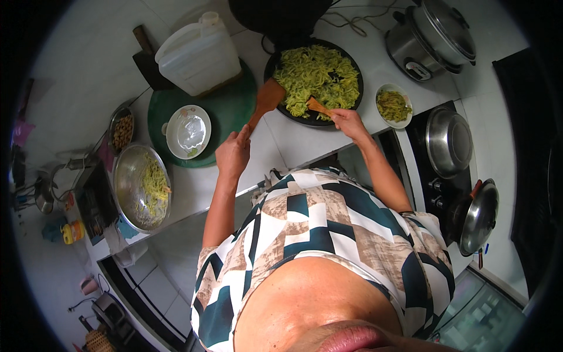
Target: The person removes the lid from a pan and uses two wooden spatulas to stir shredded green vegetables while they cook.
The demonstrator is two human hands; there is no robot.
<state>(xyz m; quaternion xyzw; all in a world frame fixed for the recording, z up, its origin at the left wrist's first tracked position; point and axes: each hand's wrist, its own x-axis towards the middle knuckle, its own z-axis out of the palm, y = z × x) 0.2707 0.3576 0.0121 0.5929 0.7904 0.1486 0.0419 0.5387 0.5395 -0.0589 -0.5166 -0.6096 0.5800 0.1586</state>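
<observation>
My left hand (pixel 233 153) is closed around the handle of a wide wooden spatula (pixel 269 96), its blade at the left rim of a round black electric griddle (pixel 323 122). Shredded green vegetable (pixel 314 72) covers most of the griddle. My right hand (pixel 350 124) grips a smaller wooden spatula (pixel 317 105), whose blade rests on the shreds near the front of the griddle. A black lid (pixel 277 15) stands raised behind. To the right, a small white bowl (pixel 409 119) holds darker green shreds.
A round green board (pixel 220 156) bears a white plate (pixel 189 132) and a plastic jug (pixel 198 57). Left are a steel bowl (pixel 127 189) with shreds and a cleaver (pixel 151 70). Right are a rice cooker (pixel 407 48), a black stove (pixel 424 154), an upturned metal basin (pixel 448 143) and a lidded pan (pixel 479 218).
</observation>
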